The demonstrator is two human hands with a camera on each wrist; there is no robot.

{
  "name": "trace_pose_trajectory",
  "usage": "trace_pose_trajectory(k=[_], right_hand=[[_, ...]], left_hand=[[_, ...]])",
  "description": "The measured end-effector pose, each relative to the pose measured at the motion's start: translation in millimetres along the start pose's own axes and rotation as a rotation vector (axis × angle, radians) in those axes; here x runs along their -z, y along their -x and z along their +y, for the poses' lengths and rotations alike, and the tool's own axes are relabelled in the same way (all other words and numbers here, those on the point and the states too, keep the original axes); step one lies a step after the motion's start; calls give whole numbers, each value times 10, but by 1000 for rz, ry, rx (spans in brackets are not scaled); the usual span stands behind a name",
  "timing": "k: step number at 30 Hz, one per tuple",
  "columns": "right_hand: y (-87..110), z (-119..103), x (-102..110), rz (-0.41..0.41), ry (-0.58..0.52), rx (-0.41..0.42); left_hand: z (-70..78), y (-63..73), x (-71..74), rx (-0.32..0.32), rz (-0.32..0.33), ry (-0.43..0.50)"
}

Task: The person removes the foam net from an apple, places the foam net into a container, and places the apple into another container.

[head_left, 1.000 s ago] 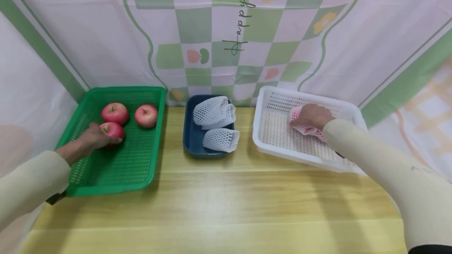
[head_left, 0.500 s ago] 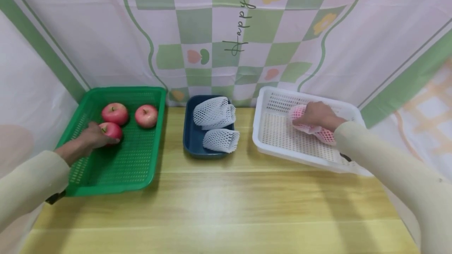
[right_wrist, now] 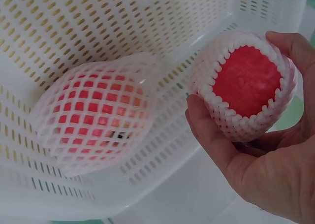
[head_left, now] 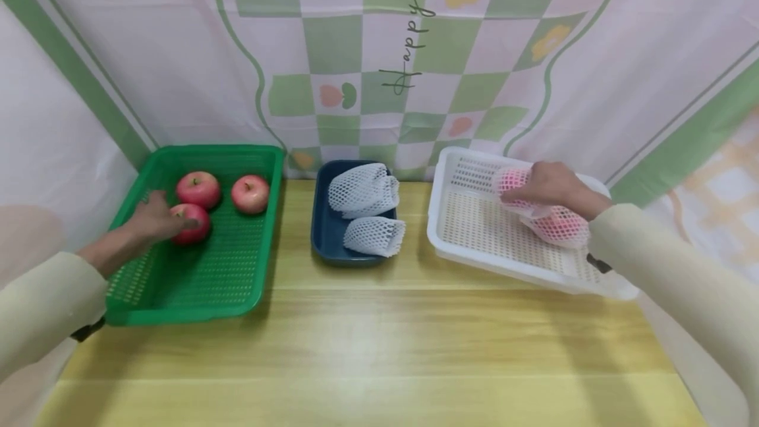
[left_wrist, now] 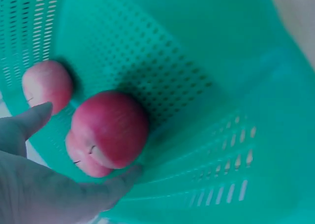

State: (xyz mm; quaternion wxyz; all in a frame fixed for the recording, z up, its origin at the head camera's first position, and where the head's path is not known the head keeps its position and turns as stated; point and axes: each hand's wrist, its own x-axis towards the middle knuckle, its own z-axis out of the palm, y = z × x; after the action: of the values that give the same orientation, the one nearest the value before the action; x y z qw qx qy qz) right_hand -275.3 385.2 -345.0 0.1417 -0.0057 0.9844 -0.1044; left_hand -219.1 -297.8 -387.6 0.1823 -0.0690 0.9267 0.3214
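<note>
My left hand [head_left: 151, 219] is at the near-left red apple [head_left: 193, 224] in the green basket [head_left: 237, 312]. In the left wrist view, thumb and fingers spread wide beside this apple [left_wrist: 115, 128]. Two more apples lie behind it, one at the back [head_left: 198, 188] and one further right [head_left: 250, 194]. Over the white basket [head_left: 474, 252], my right hand [head_left: 554, 186] grips an apple in a white foam net [head_left: 512, 184]. Its bare red end [right_wrist: 248, 81] shows in the right wrist view. A second netted apple [head_left: 559, 227] lies in that basket.
Between the baskets stands a small dark blue tray [head_left: 327, 242] with white foam nets [head_left: 372, 236] in it. All three containers sit along the back of a wooden table [head_left: 367, 341], against a patterned cloth [head_left: 332, 38].
My right hand has lifted the netted apple and brought the other one into view below. My left fingers have spread at the apple, which stays in the basket. The head view has shifted slightly.
</note>
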Motion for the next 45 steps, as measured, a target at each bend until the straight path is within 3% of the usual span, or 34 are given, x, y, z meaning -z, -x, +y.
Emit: trace_pose_trajectory(k=[11, 18, 23, 29, 34, 45], right_hand=[[175, -186, 92, 49, 3, 84], [323, -332, 136, 63, 2, 120], [423, -490, 134, 97, -16, 163], [540, -732, 110, 129, -30, 231], [639, -928, 54, 143, -33, 307], [867, -1290, -172, 143, -21, 420]], left_hand=[[313, 63, -23, -167, 104, -86], [533, 104, -16, -146, 33, -85], [652, 120, -49, -166, 2, -75], [742, 127, -97, -210, -21, -51], [804, 130, -169, -257, 1, -55], [954, 202, -294, -283, -52, -31]])
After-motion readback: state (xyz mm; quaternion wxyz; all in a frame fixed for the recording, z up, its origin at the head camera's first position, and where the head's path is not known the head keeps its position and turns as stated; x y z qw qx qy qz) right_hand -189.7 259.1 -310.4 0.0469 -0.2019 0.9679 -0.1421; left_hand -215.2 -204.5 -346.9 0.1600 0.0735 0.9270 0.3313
